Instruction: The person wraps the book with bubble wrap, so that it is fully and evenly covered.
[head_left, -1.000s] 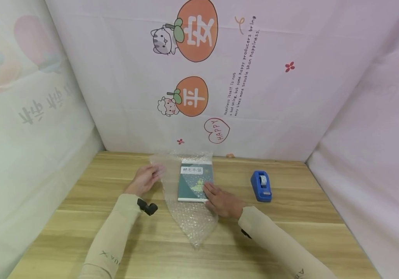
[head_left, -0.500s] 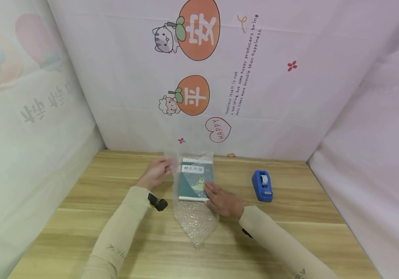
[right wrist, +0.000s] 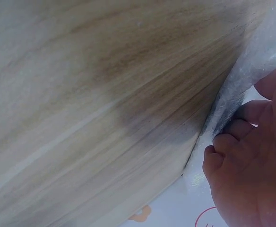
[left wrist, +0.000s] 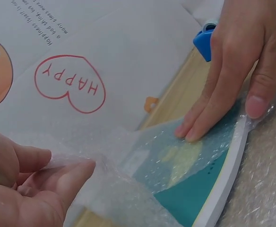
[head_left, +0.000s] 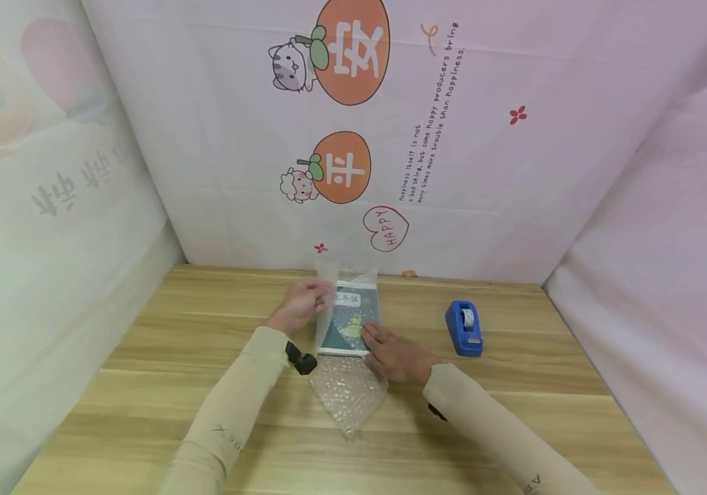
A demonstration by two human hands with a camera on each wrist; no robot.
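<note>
The turned-up wrap [head_left: 349,395] veils the book's [head_left: 345,328] left edge and the start of its label [head_left: 350,300] in the head view; the right hand [head_left: 398,356] covers part of the book's right edge. Both sleeves [head_left: 236,405] are cut off below. The left wrist view crops the left hand [left wrist: 34,198] and shows the dispenser [left wrist: 204,43] partly hidden.

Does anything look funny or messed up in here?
Yes: the writing on the back cloth runs sideways, as if hung on its side. The bubble wrap looks crooked too: a pointy corner sticks out past the book. I see nothing spilled or broken.
</note>
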